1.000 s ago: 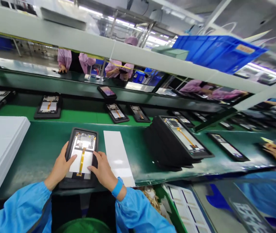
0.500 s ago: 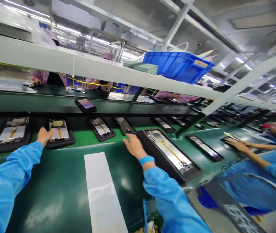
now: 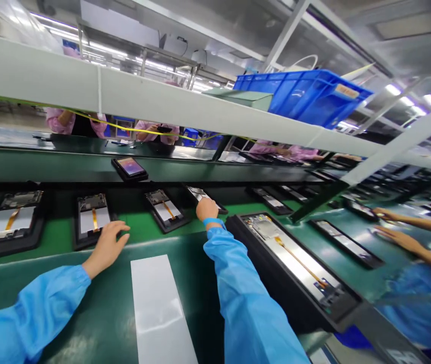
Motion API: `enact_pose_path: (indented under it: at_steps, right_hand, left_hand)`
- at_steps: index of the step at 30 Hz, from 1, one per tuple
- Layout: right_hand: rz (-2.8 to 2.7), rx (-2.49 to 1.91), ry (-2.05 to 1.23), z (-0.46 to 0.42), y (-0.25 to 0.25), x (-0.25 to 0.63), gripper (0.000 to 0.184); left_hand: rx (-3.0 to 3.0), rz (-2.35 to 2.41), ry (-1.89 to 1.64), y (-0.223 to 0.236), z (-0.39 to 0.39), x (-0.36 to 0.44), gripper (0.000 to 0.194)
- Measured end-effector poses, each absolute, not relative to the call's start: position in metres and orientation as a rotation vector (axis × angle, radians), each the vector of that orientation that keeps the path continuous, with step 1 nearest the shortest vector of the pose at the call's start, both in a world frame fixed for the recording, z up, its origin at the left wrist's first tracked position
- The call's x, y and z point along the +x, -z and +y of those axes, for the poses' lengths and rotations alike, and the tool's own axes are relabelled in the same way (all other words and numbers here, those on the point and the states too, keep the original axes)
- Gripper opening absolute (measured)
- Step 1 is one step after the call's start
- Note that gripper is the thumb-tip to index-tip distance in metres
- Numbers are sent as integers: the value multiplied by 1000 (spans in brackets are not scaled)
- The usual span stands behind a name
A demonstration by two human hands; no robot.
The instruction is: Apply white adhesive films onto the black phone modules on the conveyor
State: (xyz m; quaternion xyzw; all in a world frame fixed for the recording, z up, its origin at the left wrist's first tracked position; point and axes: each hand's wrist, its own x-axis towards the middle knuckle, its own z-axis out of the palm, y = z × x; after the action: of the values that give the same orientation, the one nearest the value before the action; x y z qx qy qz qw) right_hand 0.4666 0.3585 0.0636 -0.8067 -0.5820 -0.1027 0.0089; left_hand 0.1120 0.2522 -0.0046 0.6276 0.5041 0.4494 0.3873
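Looking down on a green conveyor belt (image 3: 86,316), we have a blue crate (image 3: 302,96) on the shelf at upper right, a stack of black trays (image 3: 295,268) at lower right and a white sheet (image 3: 158,308) at lower centre. Our left hand (image 3: 107,247) is open wide, just beside a black-framed tablet (image 3: 93,221) at centre left. Our right hand (image 3: 207,210) is narrowly curled at the edge of a farther tablet (image 3: 200,194), though we cannot tell if it holds it.

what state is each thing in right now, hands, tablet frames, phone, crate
left hand, open, empty
right hand, on the edge of a tablet frame, hold unclear
near frame, back open, orange cable exposed
phone, screen lit
white sheet, flat on the belt
blue crate, on the shelf
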Motion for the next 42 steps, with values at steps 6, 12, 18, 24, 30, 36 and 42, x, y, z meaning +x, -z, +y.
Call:
enact_pose_path:
  at_steps: [6, 12, 18, 24, 30, 36, 42]
  right_hand:
    - [-1843, -2318, 351, 276, -102, 397, 28]
    - [-2094, -1663, 80, 117, -85, 328, 22]
    - [-2039, -1662, -189, -37, -98, 421, 23]
    - [-1897, -1742, -375, -116, -72, 436, 21]
    - [-1930, -1536, -617, -80, -1, 344, 16]
    - [-2075, -1651, -578, -49, 31, 306, 17]
    - [-2078, -1744, -510, -48, 31, 298, 19]
  left_hand:
    - [906, 881, -859, -43, 269, 232, 55]
    - [809, 964, -1097, -64, 209, 238, 41]
    - [789, 1174, -1057, -57, 69, 76, 62]
    - [745, 1383, -908, -5, -38, -14, 71]
    - [1770, 1987, -969, 25, -61, -6, 55]
    - [2622, 1357, -763, 21, -59, 74, 39]
    - [2778, 1204, -520, 43, -38, 106, 45]
